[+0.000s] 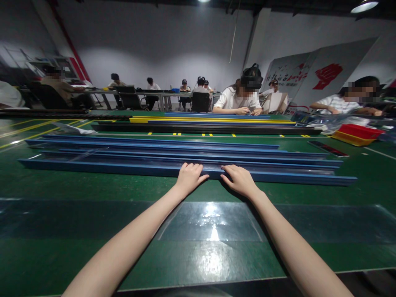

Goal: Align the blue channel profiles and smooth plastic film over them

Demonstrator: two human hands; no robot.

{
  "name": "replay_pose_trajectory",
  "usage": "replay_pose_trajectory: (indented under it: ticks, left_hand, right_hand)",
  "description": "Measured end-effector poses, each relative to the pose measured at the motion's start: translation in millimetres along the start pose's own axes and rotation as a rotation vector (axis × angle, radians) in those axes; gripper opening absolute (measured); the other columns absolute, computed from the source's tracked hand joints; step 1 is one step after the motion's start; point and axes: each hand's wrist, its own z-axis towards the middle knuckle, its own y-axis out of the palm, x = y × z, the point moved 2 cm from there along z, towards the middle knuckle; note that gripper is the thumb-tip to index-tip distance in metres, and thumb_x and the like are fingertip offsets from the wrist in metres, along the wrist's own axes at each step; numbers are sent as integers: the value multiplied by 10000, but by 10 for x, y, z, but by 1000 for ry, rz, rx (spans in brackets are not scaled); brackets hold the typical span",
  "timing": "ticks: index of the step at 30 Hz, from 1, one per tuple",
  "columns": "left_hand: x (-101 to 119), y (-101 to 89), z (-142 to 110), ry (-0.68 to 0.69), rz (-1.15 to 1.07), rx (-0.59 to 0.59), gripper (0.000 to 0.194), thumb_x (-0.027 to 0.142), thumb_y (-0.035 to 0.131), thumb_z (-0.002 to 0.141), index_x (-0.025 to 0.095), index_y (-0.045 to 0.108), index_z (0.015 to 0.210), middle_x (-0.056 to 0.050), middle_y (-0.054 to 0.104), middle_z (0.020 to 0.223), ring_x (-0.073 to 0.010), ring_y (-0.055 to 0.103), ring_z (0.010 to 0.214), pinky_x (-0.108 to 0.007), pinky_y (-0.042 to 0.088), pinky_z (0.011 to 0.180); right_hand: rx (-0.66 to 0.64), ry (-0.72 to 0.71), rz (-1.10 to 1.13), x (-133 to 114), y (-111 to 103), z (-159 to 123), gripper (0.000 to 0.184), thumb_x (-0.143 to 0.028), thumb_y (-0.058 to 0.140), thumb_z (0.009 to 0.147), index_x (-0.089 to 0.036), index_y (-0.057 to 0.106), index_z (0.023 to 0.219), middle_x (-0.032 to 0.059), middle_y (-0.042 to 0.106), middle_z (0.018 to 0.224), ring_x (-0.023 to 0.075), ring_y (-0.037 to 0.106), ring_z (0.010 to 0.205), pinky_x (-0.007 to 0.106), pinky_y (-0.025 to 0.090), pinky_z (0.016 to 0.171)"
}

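A long blue channel strip (102,168) lies across the green table in front of me, the nearest of several blue strips side by side. My left hand (189,178) has its fingers hooked over the strip's near wall, with the thumb against the front side. A short gap to the right, my right hand (239,179) grips the same wall in the same way. The fingertips inside the channel are partly hidden. Between my forearms and beyond them on both sides, a long clear plastic sheet (213,212) lies flat on the table and reflects the lamp.
Behind the blue strips lie a black strip (198,128) and a yellow strip (213,120). A phone (328,149) and a red tray (357,134) are at the right. A co-worker (239,99) sits across the table, another person (346,99) at the far right.
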Motion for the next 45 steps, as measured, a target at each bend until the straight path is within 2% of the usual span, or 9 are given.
replay_pose_trajectory:
  ticks: [22, 34, 45]
  left_hand:
    - [-2, 4, 7, -9, -4, -22, 369, 500, 438, 840, 157, 572, 841, -69, 655, 826, -210, 571, 768, -323, 308, 679]
    - [-14, 16, -4, 1, -34, 9, 355, 486, 436, 844, 158, 573, 854, -76, 641, 837, -214, 565, 766, -329, 318, 681]
    - [-4, -9, 10, -9, -16, -32, 368, 502, 441, 837, 156, 568, 857, -75, 651, 822, -210, 570, 773, -318, 315, 676]
  right_hand:
    - [-16, 11, 12, -12, -10, 3, 342, -341, 372, 868, -162, 536, 1109, 94, 609, 1113, 192, 530, 1034, 285, 389, 833]
    - [-22, 15, 18, -21, -29, 3, 324, -333, 385, 865, -170, 549, 1091, 97, 625, 1071, 192, 537, 1021, 289, 398, 812]
    - [-16, 8, 13, -25, -32, 2, 329, -335, 378, 869, -156, 551, 1083, 103, 625, 1065, 187, 536, 1020, 281, 394, 813]
